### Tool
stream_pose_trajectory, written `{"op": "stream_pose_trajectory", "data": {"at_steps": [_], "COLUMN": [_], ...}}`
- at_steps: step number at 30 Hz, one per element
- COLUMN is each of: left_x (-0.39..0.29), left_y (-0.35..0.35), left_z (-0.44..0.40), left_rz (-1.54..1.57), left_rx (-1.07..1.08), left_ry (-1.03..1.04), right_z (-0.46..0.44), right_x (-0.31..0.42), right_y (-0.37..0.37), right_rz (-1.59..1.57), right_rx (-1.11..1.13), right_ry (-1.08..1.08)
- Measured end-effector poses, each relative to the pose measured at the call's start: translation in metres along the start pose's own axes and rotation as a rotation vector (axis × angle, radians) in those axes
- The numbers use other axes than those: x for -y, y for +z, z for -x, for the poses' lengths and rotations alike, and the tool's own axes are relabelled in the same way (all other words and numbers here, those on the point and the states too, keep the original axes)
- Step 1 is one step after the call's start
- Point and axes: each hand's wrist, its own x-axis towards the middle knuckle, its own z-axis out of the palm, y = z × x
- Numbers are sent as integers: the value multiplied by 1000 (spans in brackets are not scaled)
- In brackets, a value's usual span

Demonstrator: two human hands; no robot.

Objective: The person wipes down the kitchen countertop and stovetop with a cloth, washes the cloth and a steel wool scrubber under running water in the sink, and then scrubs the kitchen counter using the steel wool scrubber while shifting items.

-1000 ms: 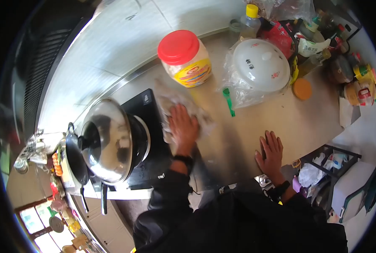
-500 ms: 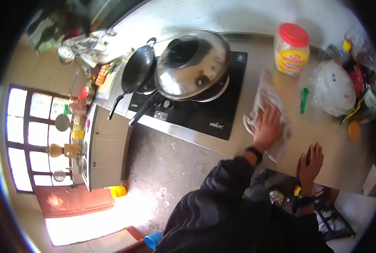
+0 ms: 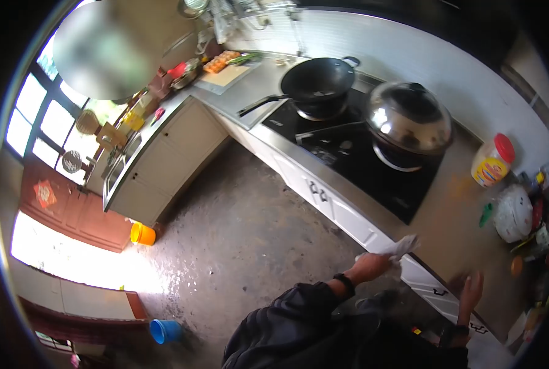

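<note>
My left hand [image 3: 371, 267], with a dark band at the wrist, is closed around a bunched pale cloth [image 3: 403, 245] at the counter's front edge. Part of the cloth hangs below the fingers. My right hand [image 3: 471, 291] is at the front of the counter [image 3: 456, 237], farther right, its fingers extended and slightly blurred, with nothing in it. To the left of the cloth lies the black glass cooktop [image 3: 403, 200]. A lidded pan [image 3: 408, 117] with a shiny domed lid sits on its right burner, and an uncovered black wok [image 3: 317, 81] on the left one.
A red-lidded jar [image 3: 493, 161], a green spoon [image 3: 486, 214] and a plastic-wrapped white container [image 3: 513, 213] stand along the right. Food lies on a cutting board [image 3: 226, 74] in the far corner. Orange [image 3: 143, 234] and blue [image 3: 165, 331] buckets stand on the floor.
The cloth, spread on the counter under my left hand before, is now gathered in that hand at the counter's edge. My view has swung left, showing more floor and cabinets.
</note>
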Motion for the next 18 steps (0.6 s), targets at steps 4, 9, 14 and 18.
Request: {"op": "stream_pose_trajectory", "data": {"at_steps": [4, 9, 14, 18], "left_x": [124, 282, 340, 385], "left_y": [-19, -18, -38, 20], "left_z": [108, 249, 405, 493], "left_rz": [342, 257, 759, 841], "left_rx": [6, -234, -609, -874], "left_ry": [-246, -532, -954, -1233], "right_z": [71, 126, 143, 144], "right_x": [114, 266, 419, 506], "right_y": [-5, 44, 94, 166], "right_rz": [-293, -317, -359, -192], "right_rx": [314, 1237, 1394, 1520], "right_ry": [64, -125, -286, -488]}}
